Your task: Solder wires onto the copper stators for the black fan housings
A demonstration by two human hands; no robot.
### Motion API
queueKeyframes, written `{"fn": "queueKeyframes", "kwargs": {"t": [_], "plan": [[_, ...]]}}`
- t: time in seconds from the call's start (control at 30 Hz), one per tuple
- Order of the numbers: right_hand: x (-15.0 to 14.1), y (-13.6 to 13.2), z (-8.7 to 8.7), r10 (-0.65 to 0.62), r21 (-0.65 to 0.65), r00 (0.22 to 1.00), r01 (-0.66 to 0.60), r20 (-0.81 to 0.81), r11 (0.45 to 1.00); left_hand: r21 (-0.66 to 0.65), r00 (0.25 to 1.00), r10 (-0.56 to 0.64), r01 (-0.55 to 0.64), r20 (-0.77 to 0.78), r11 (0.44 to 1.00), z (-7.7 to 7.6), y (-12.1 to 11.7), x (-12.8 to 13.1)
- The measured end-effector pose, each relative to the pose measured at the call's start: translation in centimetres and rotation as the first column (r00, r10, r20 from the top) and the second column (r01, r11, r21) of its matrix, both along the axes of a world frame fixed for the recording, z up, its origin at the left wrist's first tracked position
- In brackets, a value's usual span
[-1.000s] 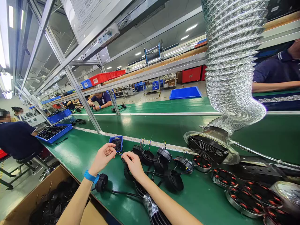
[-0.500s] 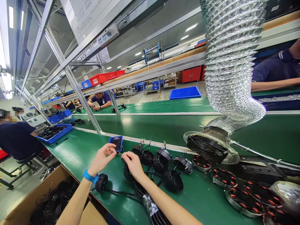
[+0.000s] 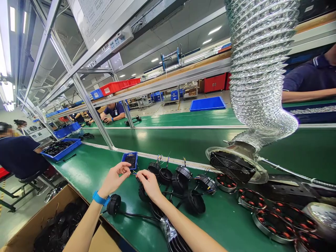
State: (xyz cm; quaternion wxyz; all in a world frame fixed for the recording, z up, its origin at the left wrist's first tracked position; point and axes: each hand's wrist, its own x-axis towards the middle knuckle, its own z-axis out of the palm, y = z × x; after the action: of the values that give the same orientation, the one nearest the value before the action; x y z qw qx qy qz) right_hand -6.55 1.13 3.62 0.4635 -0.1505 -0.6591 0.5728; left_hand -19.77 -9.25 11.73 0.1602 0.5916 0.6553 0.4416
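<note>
My right hand [image 3: 149, 182] is closed in a pinch on thin coloured wires [image 3: 133, 172], whose tips point left. Facing it, my left hand [image 3: 115, 177] has its thumb and forefinger together at the wire ends; whatever lies between them is too small to make out. Just behind the fingers is a small blue bin [image 3: 130, 161] of tiny black pieces. Below my left wrist lies a black round housing [image 3: 113, 204] on a cable. Several more black housings [image 3: 194, 202] with wires sticking up stand right of my right hand, and a taped cable bundle [image 3: 169, 229] runs under my forearm.
Copper-wound stators [image 3: 273, 224] lie at the right, by a fan [image 3: 232, 166] on a silver duct [image 3: 258, 70]. A cardboard box [image 3: 76, 196] of black parts is at lower left. A blue tray [image 3: 61, 148] of cables sits farther left, near a seated person [image 3: 19, 154].
My hands stay almost in place at the wires, with only a slight shift of the left fingers. A person in the background has moved a little.
</note>
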Motion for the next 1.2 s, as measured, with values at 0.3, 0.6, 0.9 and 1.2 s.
{"fn": "queueKeyframes", "kwargs": {"t": [0.3,0.6,0.9,1.2], "plan": [[-0.2,0.0,-0.3,-0.009,0.023,1.0,0.009,0.007,1.0,-0.011,0.994,0.013,-0.012,0.111,1.0,-0.8,0.4,0.7],[-0.2,0.1,-0.4,-0.039,0.032,0.999,0.039,0.009,0.999,0.074,0.93,0.145,-0.18,0.339,0.981,-1.1,1.0,0.8],[-0.3,0.0,-0.5,-0.053,0.06,0.999,0.052,0.014,0.997,0.16,0.912,0.168,-0.242,0.374,0.957,-1.6,1.9,1.9],[-0.3,0.0,-0.4,-0.049,0.037,0.999,0.049,-0.003,0.998,0.157,0.912,0.175,-0.247,0.372,0.956,-1.6,1.7,1.5]]}}
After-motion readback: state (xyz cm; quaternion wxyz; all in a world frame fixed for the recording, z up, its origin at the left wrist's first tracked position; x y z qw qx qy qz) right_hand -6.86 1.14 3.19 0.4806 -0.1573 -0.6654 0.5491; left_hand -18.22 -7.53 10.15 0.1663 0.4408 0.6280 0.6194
